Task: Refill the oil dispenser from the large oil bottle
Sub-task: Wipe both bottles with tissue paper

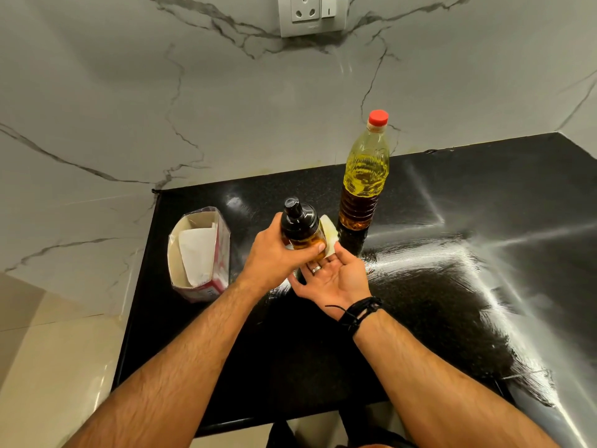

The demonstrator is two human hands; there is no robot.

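Head view: the left hand (pixel 274 257) held the oil dispenser (pixel 300 227) in a closed grip around its glass body, above the black desk (pixel 420 318), black pump cap still fitted. The right hand (pixel 336 276) lay open, palm up, beneath the base — a white cloth or tissue (pixel 329 234) at its fingertips. The large oil bottle (pixel 365 176) stood capped just behind, upright. Likely risk: oily glass slipping from a one-handed grip — or an elbow toppling the tall bottle.

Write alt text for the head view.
The left hand grips a black-capped oil dispenser above a black countertop, the right hand open beneath it. Behind stands a red-capped oil bottle; left, an open carton.
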